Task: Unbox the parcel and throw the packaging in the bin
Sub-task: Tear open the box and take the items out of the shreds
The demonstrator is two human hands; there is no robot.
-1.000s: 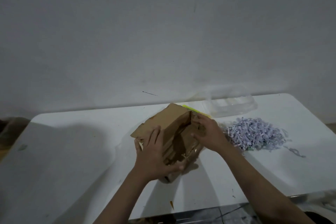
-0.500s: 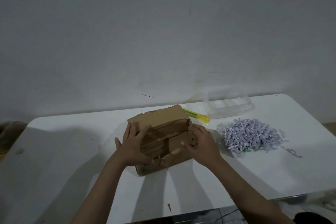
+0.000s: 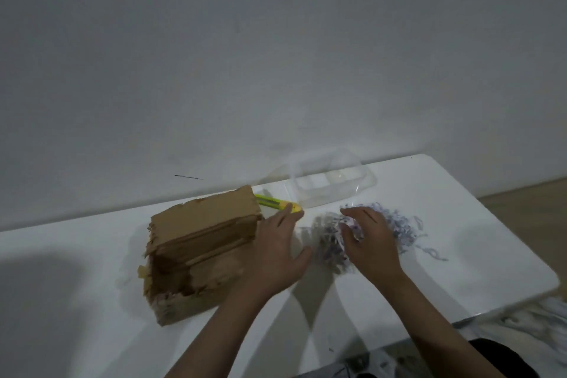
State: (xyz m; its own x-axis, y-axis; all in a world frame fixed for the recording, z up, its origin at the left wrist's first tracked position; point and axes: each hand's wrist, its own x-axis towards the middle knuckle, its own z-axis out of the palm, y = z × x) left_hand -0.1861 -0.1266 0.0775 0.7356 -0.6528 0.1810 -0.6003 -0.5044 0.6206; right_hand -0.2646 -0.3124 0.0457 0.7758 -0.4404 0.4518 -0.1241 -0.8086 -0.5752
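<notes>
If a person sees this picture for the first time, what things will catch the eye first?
The torn brown cardboard box stands left of centre on the white table. Both hands reach to its right: the left hand lies open beside the box, the right hand over the pile of shredded paper. Behind them lie a yellow cutter and a clear plastic tray.

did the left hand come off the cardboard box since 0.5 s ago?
Yes. The left hand has left the cardboard box top and moved right, toward the shredded paper, now open past the box's right end.

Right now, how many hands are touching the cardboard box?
0. The left hand hovers just right of the cardboard box; the right hand is over the shredded paper.
</notes>
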